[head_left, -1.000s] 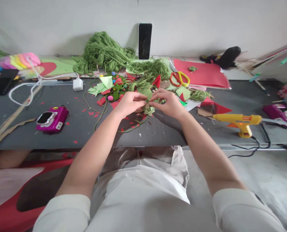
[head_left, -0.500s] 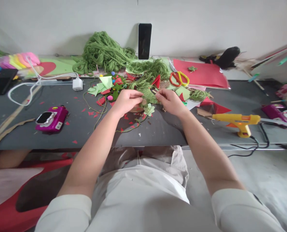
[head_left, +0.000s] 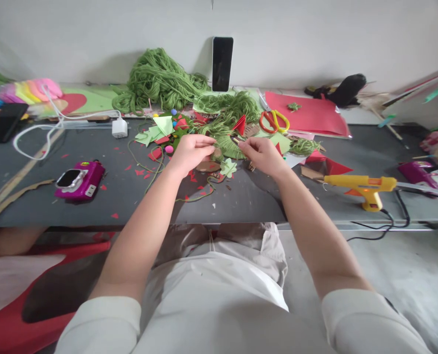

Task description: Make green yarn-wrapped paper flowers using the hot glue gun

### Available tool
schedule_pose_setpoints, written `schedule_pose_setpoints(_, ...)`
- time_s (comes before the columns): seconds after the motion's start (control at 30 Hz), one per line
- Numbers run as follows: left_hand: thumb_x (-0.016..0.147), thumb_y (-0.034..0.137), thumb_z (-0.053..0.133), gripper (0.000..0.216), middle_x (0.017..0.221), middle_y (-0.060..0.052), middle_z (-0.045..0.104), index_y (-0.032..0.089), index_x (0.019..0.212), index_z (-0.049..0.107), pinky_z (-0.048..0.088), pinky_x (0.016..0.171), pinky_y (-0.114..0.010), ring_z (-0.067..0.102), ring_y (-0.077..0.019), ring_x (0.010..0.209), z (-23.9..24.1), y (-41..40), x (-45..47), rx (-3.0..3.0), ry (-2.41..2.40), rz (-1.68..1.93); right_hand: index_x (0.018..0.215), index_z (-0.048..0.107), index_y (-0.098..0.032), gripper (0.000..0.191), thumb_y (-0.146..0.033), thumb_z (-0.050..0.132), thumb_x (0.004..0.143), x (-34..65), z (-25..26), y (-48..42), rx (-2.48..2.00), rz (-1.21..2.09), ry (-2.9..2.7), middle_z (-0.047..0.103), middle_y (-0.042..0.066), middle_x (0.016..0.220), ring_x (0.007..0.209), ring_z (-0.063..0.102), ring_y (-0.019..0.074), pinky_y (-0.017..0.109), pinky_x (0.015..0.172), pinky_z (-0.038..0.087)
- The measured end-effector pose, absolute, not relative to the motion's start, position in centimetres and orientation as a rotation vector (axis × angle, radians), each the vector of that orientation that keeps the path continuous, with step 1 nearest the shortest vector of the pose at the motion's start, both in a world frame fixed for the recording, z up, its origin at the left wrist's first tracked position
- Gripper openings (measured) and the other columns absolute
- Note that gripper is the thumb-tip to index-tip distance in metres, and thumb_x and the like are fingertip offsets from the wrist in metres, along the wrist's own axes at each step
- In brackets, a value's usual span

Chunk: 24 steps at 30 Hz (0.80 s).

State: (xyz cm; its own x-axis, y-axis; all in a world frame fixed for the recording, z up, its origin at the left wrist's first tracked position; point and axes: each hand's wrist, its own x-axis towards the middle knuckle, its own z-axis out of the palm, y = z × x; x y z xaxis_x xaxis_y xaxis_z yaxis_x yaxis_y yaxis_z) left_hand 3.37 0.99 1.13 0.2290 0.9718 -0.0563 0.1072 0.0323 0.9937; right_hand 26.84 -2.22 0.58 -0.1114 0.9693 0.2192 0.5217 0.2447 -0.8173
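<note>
My left hand point(head_left: 189, 156) has its fingers curled at the edge of a piece wound with green yarn point(head_left: 231, 147), which lies between my hands; the fingertips are partly hidden. In my right hand point(head_left: 262, 154), thumb and forefinger pinch a short thin stick point(head_left: 236, 140) whose tip points at the yarn. Just below sits a pale green paper flower point(head_left: 228, 167). Red paper scraps and a loose strand of yarn surround my left wrist. Behind the wound piece stands a folded red paper piece point(head_left: 240, 125).
A large heap of green yarn point(head_left: 160, 81) and an upright phone point(head_left: 222, 64) stand against the wall. Scissors point(head_left: 275, 121) lie on a red sheet point(head_left: 310, 110). A yellow glue gun point(head_left: 366, 184) with its cord lies right; a purple device point(head_left: 80, 181) left.
Almost nothing differs. The view has shifted very slightly, and both hands stay at the yarn-wound piece, with the right still pinching the stick.
</note>
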Motion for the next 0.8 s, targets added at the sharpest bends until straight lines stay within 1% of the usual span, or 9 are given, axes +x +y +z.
schedule_pose_setpoints(0.13,0.076,0.013,0.077,0.023,0.098,-0.010,0.081,0.015,0.099,0.081,0.065,0.081,-0.037,0.076,-0.0210,0.088,1.3,1.5,2.7,1.323,1.118,1.059,0.073,0.053,-0.022,0.046,-0.062,0.062,0.095,27.4,0.2,-1.8,-1.361,0.787,-1.746,0.053,-0.001,0.062,0.057,0.042,0.0121,0.031,0.057,0.033)
schedule_pose_setpoints(0.23,0.075,0.011,0.077,0.023,0.097,-0.009,0.080,0.015,0.098,0.080,0.065,0.081,-0.037,0.076,-0.0207,0.086,1.5,2.2,1.6,1.267,1.145,1.204,0.077,0.052,-0.023,0.045,-0.063,0.060,0.096,27.8,-0.3,-1.4,-1.363,0.762,-1.726,0.055,-0.001,0.063,0.059,0.046,0.0135,0.030,0.058,0.036)
schedule_pose_setpoints(0.3,0.075,0.012,0.077,0.022,0.096,-0.008,0.079,0.015,0.097,0.078,0.065,0.082,-0.037,0.076,-0.0203,0.087,1.6,2.8,0.6,1.212,1.156,1.323,0.074,0.048,-0.024,0.050,-0.068,0.057,0.096,28.0,-0.6,-1.2,-1.383,0.745,-1.705,0.051,-0.001,0.062,0.060,0.043,0.0138,0.030,0.057,0.035)
schedule_pose_setpoints(0.4,0.077,0.016,0.078,0.019,0.097,-0.007,0.079,0.017,0.095,0.076,0.065,0.085,-0.036,0.077,-0.0199,0.090,1.7,3.8,-0.9,1.131,1.157,1.480,0.065,0.034,-0.025,0.061,-0.073,0.052,0.097,28.1,-0.4,-1.3,-1.428,0.726,-1.677,0.034,-0.003,0.057,0.057,0.031,0.0122,0.031,0.053,0.026)
schedule_pose_setpoints(0.47,0.077,0.017,0.078,0.019,0.098,-0.005,0.079,0.019,0.096,0.076,0.065,0.087,-0.035,0.077,-0.0196,0.092,1.6,4.3,-1.6,1.082,1.152,1.536,0.060,0.029,-0.025,0.065,-0.072,0.055,0.095,28.1,0.0,-1.6,-1.453,0.688,-1.675,0.025,-0.005,0.055,0.055,0.023,0.0108,0.032,0.052,0.020)
schedule_pose_setpoints(0.5,0.077,0.017,0.078,0.020,0.098,-0.005,0.079,0.020,0.096,0.075,0.065,0.088,-0.035,0.077,-0.0197,0.093,1.6,4.4,-1.8,1.068,1.149,1.546,0.058,0.030,-0.024,0.065,-0.070,0.059,0.094,28.0,0.2,-1.7,-1.454,0.684,-1.686,0.025,-0.005,0.054,0.055,0.022,0.0102,0.032,0.052,0.019)
schedule_pose_setpoints(0.57,0.077,0.018,0.078,0.020,0.097,-0.005,0.079,0.020,0.097,0.075,0.065,0.089,-0.036,0.078,-0.0207,0.095,1.6,4.5,-1.9,1.065,1.140,1.542,0.057,0.041,-0.023,0.060,-0.065,0.066,0.091,28.0,0.5,-1.9,-1.427,0.733,-1.711,0.035,-0.004,0.051,0.053,0.028,0.0096,0.031,0.052,0.022)
schedule_pose_setpoints(0.67,0.076,0.018,0.078,0.020,0.098,-0.006,0.079,0.019,0.096,0.075,0.065,0.088,-0.037,0.078,-0.0215,0.095,1.4,4.4,-1.6,1.083,1.124,1.523,0.070,0.062,-0.019,0.043,-0.058,0.074,0.085,28.0,0.5,-1.9,-1.352,0.835,-1.725,0.056,0.000,0.059,0.055,0.042,0.0112,0.029,0.053,0.033)
schedule_pose_setpoints(0.8,0.075,0.016,0.078,0.020,0.096,-0.005,0.080,0.019,0.094,0.075,0.066,0.085,-0.035,0.078,-0.0196,0.090,1.3,4.2,-1.4,1.087,1.121,1.515,0.079,0.066,-0.019,0.033,-0.048,0.083,0.076,28.1,0.1,-1.4,-1.255,0.818,-1.710,0.065,0.002,0.073,0.066,0.053,0.0137,0.030,0.062,0.043)
